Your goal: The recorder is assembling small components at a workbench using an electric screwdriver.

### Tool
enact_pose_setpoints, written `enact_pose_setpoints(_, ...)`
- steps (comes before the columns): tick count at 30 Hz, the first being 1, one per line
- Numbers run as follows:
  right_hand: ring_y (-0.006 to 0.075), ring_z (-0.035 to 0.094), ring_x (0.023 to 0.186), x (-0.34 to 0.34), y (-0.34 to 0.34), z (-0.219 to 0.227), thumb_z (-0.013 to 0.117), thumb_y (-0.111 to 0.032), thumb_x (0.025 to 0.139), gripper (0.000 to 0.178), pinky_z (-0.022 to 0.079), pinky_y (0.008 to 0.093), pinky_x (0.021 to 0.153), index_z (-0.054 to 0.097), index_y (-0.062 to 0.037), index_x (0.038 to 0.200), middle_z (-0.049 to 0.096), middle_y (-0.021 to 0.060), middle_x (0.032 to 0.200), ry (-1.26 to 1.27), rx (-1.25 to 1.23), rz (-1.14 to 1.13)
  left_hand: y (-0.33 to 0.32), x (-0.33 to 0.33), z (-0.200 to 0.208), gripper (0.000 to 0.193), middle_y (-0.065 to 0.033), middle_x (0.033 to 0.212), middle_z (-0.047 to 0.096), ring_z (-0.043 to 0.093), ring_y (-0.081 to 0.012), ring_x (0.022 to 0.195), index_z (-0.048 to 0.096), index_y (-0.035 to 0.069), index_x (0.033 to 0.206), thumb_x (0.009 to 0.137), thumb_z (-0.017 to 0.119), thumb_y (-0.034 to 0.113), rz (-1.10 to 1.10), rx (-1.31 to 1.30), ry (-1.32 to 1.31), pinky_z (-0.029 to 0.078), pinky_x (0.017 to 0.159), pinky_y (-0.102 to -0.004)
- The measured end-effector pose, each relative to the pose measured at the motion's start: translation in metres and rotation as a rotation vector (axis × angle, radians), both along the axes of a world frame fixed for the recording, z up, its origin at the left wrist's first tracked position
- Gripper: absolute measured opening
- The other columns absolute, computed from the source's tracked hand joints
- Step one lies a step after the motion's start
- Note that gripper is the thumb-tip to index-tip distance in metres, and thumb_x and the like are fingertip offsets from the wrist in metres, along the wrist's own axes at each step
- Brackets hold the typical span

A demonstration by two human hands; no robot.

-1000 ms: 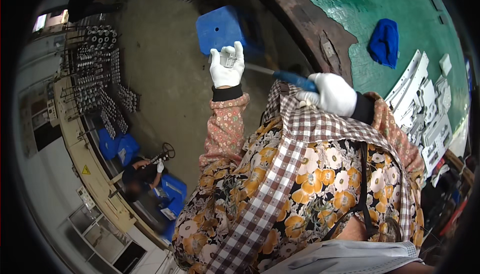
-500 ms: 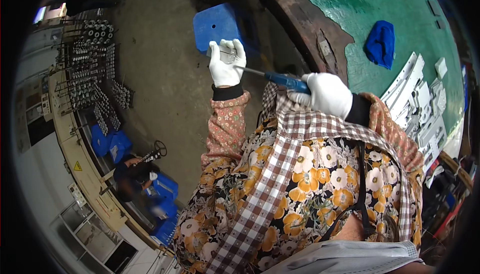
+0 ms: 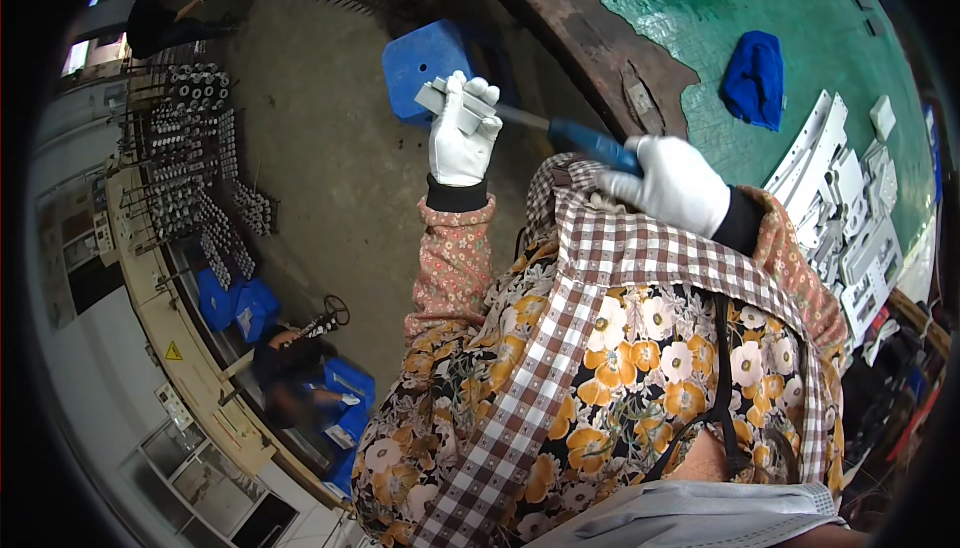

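Note:
My white-gloved left hand (image 3: 461, 153) is raised in front of me, its fingers closed around a small flat grey metal piece (image 3: 431, 98). One end of the piece sticks out past the fingers. In my right hand (image 3: 682, 188), also gloved in white, is a file (image 3: 592, 144) with a blue handle, gripped near my chest. Its grey blade points left and reaches the metal piece at my left fingers. Motion blurs the blade, and the exact contact cannot be made out.
A blue stool (image 3: 410, 53) stands beyond my left hand. On the green-topped workbench (image 3: 690, 38) at right lie a blue cloth (image 3: 754, 80) and piled white metal parts (image 3: 850, 218). Racks of parts (image 3: 190, 148) line the left, where a co-worker (image 3: 285, 378) sits by blue bins (image 3: 345, 383).
My right hand and the file have shifted slightly right and down. The metal piece in my left hand has turned, its end now showing on the left, and the left fingers have curled over it.

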State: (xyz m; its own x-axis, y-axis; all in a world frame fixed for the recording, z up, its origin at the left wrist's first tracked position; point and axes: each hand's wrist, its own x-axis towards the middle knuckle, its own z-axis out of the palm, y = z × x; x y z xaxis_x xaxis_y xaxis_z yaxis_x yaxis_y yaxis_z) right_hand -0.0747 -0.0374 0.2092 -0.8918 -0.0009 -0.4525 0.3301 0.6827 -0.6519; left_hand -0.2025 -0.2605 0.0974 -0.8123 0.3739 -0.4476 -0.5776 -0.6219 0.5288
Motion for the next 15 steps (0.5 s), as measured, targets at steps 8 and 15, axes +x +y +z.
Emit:
enact_pose_setpoints(8,0.0368,0.061,0.066,0.006,0.013,0.022,0.063,-0.039,0.082,0.039,0.047,0.043,0.063,0.062,0.0001,0.08,0.058,0.0212,0.064,-0.078,-0.13,0.114,0.005,-0.003,0.002,0.024,-0.0007,0.088,0.06,0.058,-0.009,0.077,0.061,0.002,0.1,0.077,0.067,-0.003,-0.12,-0.581,0.582,0.053,0.066,-0.0252)
enact_pose_setpoints(15,0.036,0.059,0.061,0.005,0.031,0.052,0.066,-0.034,0.081,0.036,0.045,0.0412,0.059,0.062,0.0015,0.08,0.056,0.0203,0.062,-0.13,-0.176,0.016,-0.002,-0.022,0.0,0.034,-0.0067,0.088,0.062,0.06,-0.0215,0.08,0.062,0.005,0.099,0.068,0.068,-0.008,-0.003,-1.167,1.521,0.05,0.072,-0.0303)
